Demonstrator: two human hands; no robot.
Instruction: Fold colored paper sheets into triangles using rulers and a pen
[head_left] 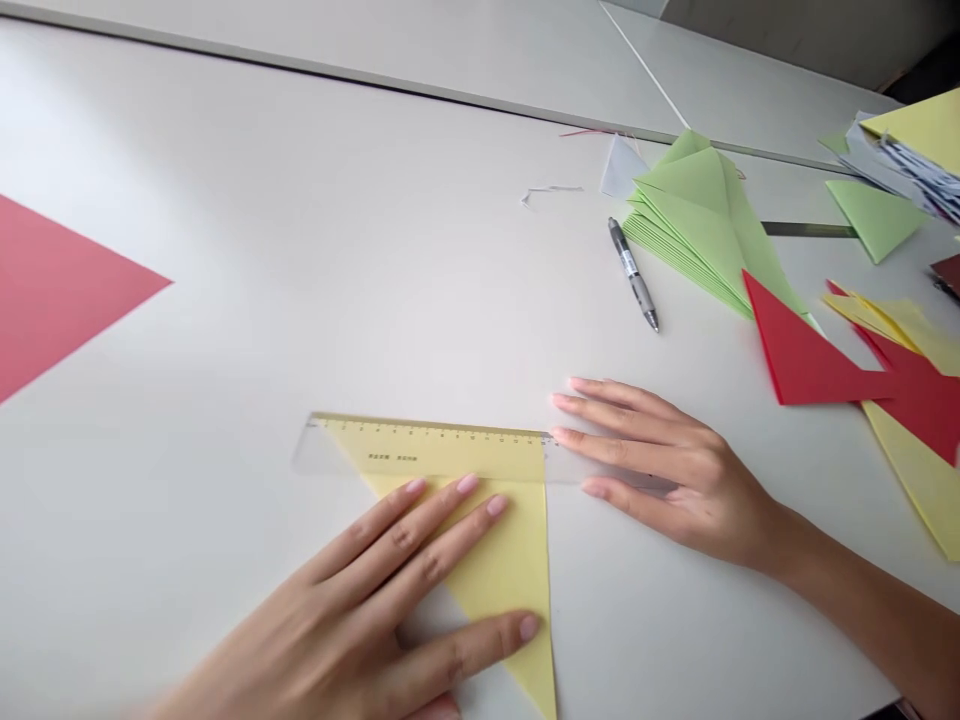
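Note:
A yellow paper triangle (502,560) lies flat on the white table in front of me. Across its upper edge rests a clear plastic ruler (442,455), its scale along the far side and both ends reaching past the paper. My left hand (375,600) lies spread on the yellow paper, three fingertips at the ruler's near edge and the thumb lower down. Over the ruler's right end is my right hand (660,460), fingers stretched out and apart; whether it presses on the ruler I cannot tell.
A grey pen (634,275) lies beside a stack of folded green paper (697,220). Red paper pieces (810,350) and more yellow paper (919,480) overlap at the right. A red sheet (67,295) reaches in from the left. A dark seam (300,70) crosses the table behind.

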